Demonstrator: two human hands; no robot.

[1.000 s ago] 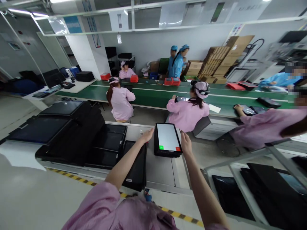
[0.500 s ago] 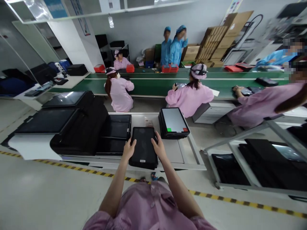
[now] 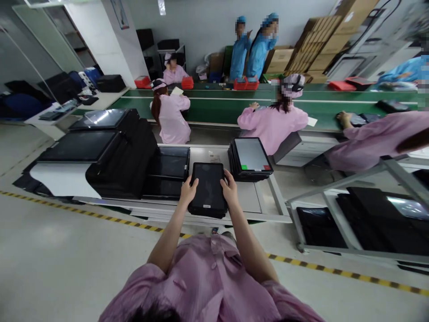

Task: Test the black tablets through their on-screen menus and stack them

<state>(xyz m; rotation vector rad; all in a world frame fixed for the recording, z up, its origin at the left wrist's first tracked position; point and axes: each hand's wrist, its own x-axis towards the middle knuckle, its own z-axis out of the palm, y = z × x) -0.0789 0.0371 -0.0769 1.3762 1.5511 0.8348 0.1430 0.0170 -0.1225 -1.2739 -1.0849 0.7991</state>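
A black tablet (image 3: 208, 188) with a small white label on its lower edge lies in front of me at the cart's near side. More dark layers show beneath it, like a stack. My left hand (image 3: 189, 191) grips its left side, thumb on the front. On the right side my right hand (image 3: 229, 188) holds it the same way. To the right sits a stack of tablets, its top tablet (image 3: 252, 154) lit white with a green and a red corner mark. Left of my hands lie dark tablets (image 3: 170, 162) in rows.
Tall piles of large black screens (image 3: 78, 146) stand on the left of the cart (image 3: 248, 197), with a white sheet (image 3: 62, 176) hanging out. A metal trolley (image 3: 323, 199) stands right. Co-workers in pink (image 3: 275, 123) sit at a green conveyor (image 3: 211, 107). Yellow-black tape (image 3: 301, 263) crosses the floor.
My view has tilted down and turned slightly left, so the scene sits higher and further right. Both hands keep their hold on the tablet. A co-worker at the conveyor now shows a white sheet.
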